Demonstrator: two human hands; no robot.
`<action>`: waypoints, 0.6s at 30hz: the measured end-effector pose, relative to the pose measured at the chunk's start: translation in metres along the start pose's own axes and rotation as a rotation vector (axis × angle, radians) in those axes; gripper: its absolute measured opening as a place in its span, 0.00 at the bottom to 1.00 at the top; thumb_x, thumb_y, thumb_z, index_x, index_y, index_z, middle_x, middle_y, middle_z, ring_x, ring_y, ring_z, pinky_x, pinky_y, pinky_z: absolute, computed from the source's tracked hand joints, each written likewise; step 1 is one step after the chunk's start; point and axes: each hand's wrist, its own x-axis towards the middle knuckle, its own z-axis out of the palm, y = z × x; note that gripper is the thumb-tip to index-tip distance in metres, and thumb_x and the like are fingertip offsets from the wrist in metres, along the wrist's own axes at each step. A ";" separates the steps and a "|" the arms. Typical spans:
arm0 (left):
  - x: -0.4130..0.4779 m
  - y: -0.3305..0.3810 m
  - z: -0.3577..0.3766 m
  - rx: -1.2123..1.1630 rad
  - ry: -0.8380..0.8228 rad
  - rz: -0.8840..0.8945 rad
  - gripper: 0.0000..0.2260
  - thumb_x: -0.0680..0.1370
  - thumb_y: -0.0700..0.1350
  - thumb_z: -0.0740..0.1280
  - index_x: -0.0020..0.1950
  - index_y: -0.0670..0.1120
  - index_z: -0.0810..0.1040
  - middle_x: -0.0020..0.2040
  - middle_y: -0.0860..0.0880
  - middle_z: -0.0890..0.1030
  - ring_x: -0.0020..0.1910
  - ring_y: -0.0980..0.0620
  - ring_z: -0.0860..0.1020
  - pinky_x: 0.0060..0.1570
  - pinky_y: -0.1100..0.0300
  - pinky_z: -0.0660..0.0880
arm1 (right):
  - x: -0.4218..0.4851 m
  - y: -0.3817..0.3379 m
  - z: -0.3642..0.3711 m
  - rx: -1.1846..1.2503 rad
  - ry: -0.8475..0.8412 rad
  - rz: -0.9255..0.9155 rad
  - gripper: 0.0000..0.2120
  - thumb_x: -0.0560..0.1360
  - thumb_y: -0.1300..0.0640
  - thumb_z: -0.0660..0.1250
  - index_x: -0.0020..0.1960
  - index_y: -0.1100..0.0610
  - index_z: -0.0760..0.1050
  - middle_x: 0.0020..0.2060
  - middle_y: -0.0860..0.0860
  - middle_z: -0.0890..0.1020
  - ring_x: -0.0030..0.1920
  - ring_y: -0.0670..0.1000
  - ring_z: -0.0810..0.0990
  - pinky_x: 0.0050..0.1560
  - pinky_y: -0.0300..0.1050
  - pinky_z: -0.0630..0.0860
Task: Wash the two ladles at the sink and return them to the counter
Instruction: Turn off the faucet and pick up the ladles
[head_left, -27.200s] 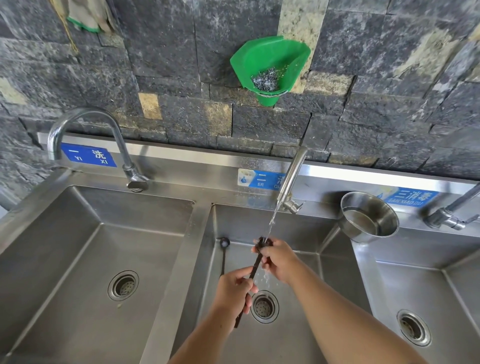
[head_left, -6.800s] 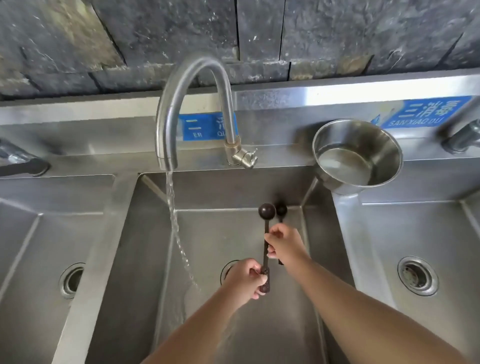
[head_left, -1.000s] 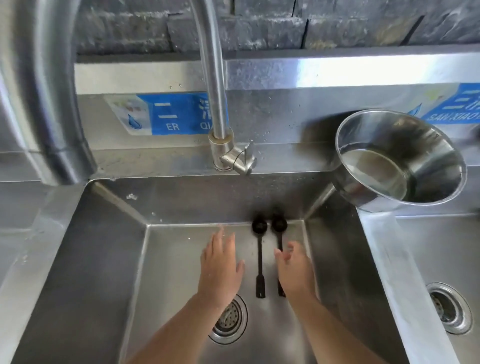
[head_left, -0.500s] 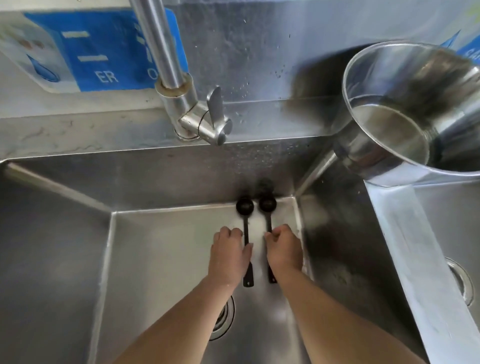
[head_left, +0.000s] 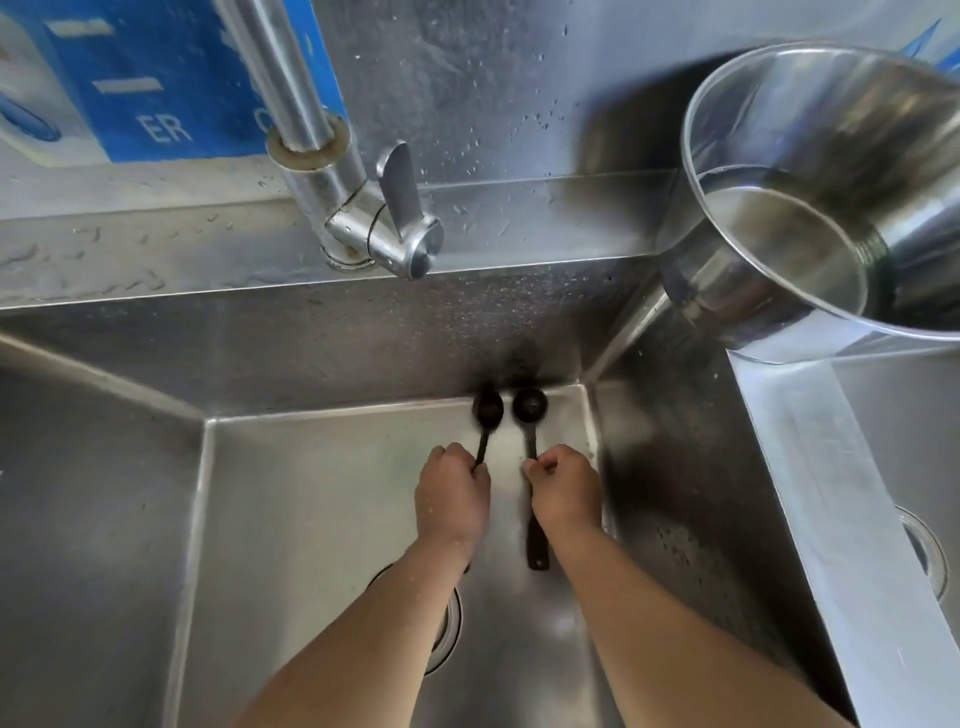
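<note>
1. Left hand (head_left: 452, 499): fingers curled round the handle of the left ladle (head_left: 487, 415), a closed grip. The handle end is hidden under the hand.
2. Right hand (head_left: 563, 493): fingers curled round the handle of the right ladle (head_left: 530, 408), gripping mid-handle. The handle end shows below the hand, towards the lower centre of the frame.
3. Both ladles are black and lie side by side, close but apart, just above centre frame. Their bowls point at the back wall of the sink basin (head_left: 311, 493). I cannot tell whether they are lifted clear of the basin floor.
4. Drain (head_left: 449, 618): lower centre, partly hidden by the left forearm.
5. Faucet (head_left: 311, 119): upper centre-left, on the back ledge, with its lever (head_left: 397, 182) upright. No water stream is visible.
6. Blue label (head_left: 156, 78): upper left, on the backsplash, reading "ER".
7. Steel pot (head_left: 779, 234): upper right, at the basin's back corner.
8. Divider (head_left: 831, 519): right side, between this basin and the next.
</note>
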 end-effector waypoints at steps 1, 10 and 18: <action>-0.003 0.000 -0.004 -0.021 -0.002 -0.020 0.05 0.77 0.43 0.65 0.44 0.42 0.76 0.44 0.45 0.77 0.42 0.45 0.76 0.41 0.53 0.74 | -0.003 -0.001 -0.003 0.006 -0.011 0.017 0.08 0.78 0.53 0.68 0.41 0.55 0.76 0.35 0.48 0.79 0.34 0.46 0.74 0.31 0.39 0.64; -0.077 0.038 -0.075 -0.245 0.002 -0.145 0.04 0.75 0.40 0.63 0.43 0.41 0.75 0.40 0.44 0.80 0.42 0.41 0.79 0.44 0.48 0.77 | -0.068 -0.027 -0.068 0.107 -0.080 0.030 0.15 0.78 0.57 0.68 0.34 0.54 0.71 0.31 0.52 0.77 0.33 0.51 0.74 0.33 0.41 0.70; -0.179 0.087 -0.144 -0.372 0.042 -0.144 0.07 0.77 0.42 0.65 0.39 0.51 0.73 0.39 0.51 0.79 0.43 0.47 0.79 0.48 0.51 0.78 | -0.174 -0.060 -0.155 0.082 -0.076 -0.182 0.08 0.80 0.53 0.66 0.43 0.55 0.76 0.35 0.48 0.79 0.34 0.45 0.77 0.28 0.36 0.67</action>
